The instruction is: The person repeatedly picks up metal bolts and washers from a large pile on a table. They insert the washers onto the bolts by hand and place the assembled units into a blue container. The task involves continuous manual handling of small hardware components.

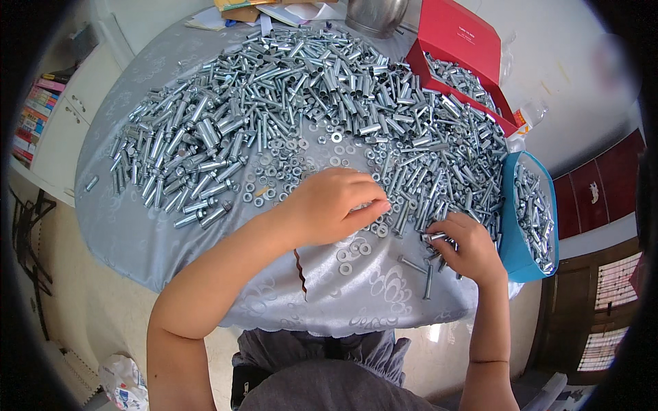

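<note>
- Two hands, apart: right hand (469,246) pinches one bolt (434,237) over the table (171,240); left hand (336,205) curls above washers (345,269), grip unclear from here.
- Bolt pile (329,75): uncountable.
- Two boxes of hardware: one red box (460,34), one blue box (515,257).

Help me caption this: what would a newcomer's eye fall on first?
A heap of silvery metal hardware arches across the grey tablecloth. At the right stand an open red box and a blue container, both holding metal pieces. The left hand and right hand are at the heap's near side.
</note>
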`<state>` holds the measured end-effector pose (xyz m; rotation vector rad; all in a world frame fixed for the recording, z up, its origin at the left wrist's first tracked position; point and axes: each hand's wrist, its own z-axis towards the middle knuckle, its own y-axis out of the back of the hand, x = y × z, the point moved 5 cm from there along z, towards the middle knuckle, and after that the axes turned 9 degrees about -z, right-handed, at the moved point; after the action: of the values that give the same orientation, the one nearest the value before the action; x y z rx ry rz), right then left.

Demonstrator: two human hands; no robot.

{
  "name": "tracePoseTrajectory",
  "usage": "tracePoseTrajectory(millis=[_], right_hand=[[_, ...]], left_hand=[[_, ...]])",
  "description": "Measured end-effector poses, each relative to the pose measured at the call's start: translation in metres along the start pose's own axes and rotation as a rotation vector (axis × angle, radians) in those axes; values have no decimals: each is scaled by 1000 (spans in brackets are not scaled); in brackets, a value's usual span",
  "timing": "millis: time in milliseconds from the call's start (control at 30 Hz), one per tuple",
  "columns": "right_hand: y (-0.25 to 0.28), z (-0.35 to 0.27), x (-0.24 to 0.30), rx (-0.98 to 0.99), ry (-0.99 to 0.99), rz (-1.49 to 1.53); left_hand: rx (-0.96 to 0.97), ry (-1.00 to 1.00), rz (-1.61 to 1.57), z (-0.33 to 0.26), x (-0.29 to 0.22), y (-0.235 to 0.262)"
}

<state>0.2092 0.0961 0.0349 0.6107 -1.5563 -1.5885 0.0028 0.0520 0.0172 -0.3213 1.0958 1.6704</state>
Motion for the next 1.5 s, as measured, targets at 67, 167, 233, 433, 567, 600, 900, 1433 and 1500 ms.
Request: tracePoseTrajectory(millis=[67, 167, 233, 433, 567, 600, 900, 1433, 1500], right_hand=[[1, 4, 4, -26, 11, 39], [12, 17, 19, -117, -123, 262], [16, 32, 35, -202, -39, 266], [9, 61, 49, -319, 73, 264], [-2, 62, 39, -332, 27, 338], [-4, 60, 33, -374, -15, 490], [-11, 54, 0, -570, -52, 971], [-10, 45, 12, -533, -165, 1262], [-9, 44, 12, -549, -146, 1233]], left_hand=[[-14, 66, -169, 1, -2, -2], [14, 249, -341, 2, -3, -4], [-8, 404, -628, -2, 6, -9], [-107, 590, -982, -2, 14, -5], [-143, 685, -987, -3, 24, -5], [-151, 676, -982, -3, 25, -5], [-213, 814, -1236, -8, 18, -16], [242, 591, -565, -5, -5, -31], [185, 545, -562, -6, -5, -28]])
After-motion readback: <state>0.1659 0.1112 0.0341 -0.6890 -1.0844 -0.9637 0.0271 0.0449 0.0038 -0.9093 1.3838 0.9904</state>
